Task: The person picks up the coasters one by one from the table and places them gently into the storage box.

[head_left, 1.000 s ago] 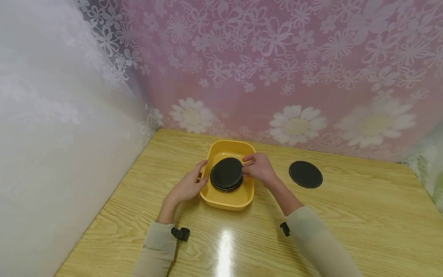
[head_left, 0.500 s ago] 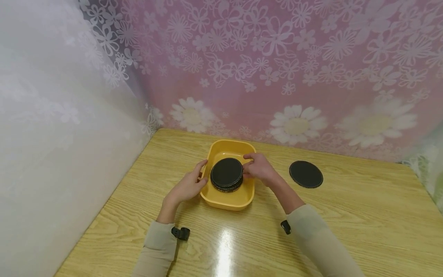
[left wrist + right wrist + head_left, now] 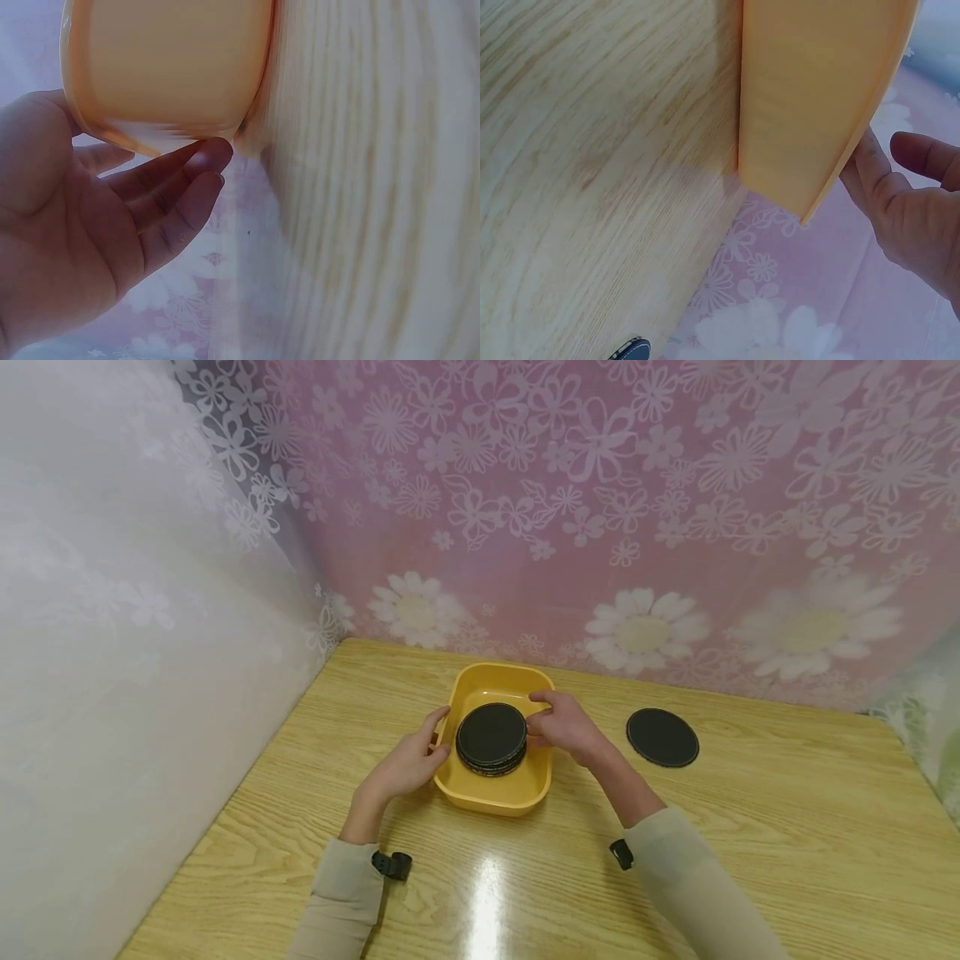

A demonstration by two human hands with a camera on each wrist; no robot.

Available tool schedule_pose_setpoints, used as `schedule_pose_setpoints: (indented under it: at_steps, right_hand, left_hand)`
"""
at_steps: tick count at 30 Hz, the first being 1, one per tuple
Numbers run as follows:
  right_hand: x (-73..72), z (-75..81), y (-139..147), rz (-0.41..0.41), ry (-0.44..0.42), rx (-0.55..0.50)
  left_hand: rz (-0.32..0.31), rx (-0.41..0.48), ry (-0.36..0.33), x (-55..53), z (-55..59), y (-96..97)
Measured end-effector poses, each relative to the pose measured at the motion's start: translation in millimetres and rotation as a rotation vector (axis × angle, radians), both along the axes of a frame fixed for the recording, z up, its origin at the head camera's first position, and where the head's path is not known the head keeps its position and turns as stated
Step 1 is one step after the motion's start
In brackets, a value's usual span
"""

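A stack of round black coasters (image 3: 491,735) lies in a yellow plastic bin (image 3: 495,803) on the table. My left hand (image 3: 405,762) holds the bin's left side; the left wrist view has its fingers against the outer wall and its thumb passing over the rim. From the right, my right hand (image 3: 566,724) reaches over the rim, its fingertips at the stack's right edge. In the right wrist view the thumb stands apart from the fingers, whose tips are hidden behind the wall. A single black coaster (image 3: 663,737) lies flat on the table to the right.
The wood-grain table (image 3: 787,827) meets a pink flowered curtain (image 3: 540,527) at the back. A pale sheet (image 3: 150,652) hangs along the left side. Each wrist bears a black strap (image 3: 392,865).
The top coaster, slightly askew a second ago, now sits more squarely on the stack. My right hand has shifted very slightly to the right; the left hand has stayed put.
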State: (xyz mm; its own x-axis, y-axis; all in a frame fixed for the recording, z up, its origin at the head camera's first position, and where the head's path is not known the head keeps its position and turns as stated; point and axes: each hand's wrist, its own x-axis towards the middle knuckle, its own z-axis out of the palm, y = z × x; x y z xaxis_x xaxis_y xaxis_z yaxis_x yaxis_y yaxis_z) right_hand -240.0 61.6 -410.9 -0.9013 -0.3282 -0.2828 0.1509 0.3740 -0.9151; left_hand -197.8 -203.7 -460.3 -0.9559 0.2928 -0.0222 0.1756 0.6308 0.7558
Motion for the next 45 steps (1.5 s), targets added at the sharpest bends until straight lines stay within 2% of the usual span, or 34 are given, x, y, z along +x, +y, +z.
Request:
schedule_pose_setpoints:
  at_steps: [8,15,19,24,30,34,45]
  right_hand:
    - [2.8,0.2,-3,0.034,0.01,0.038]
    - [6.2,1.5,2,0.039,0.012,0.016]
    - [6.4,-1.9,11,0.033,0.005,-0.034]
    - [5.2,-7.8,24,0.02,-0.006,-0.148]
    - [10.9,-7.2,39,0.021,-0.046,-0.266]
    - [11.9,-5.9,51,0.004,-0.059,-0.279]
    - [13.2,-9.9,92,-0.109,-0.056,-0.319]
  left_hand:
    - [-0.01,0.022,-0.015,-0.1,-0.4,1.4]
    - [-0.028,0.049,-0.037,-0.7,0.9,2.9]
    - [-0.034,0.05,-0.043,-1.0,1.8,2.5]
    - [-0.034,0.053,-0.05,-0.9,2.9,2.2]
    - [-0.037,0.055,-0.051,-0.4,1.9,1.9]
    - [-0.033,0.053,-0.051,0.3,2.2,1.3]
    - [-0.027,0.049,-0.052,0.8,2.7,-0.5]
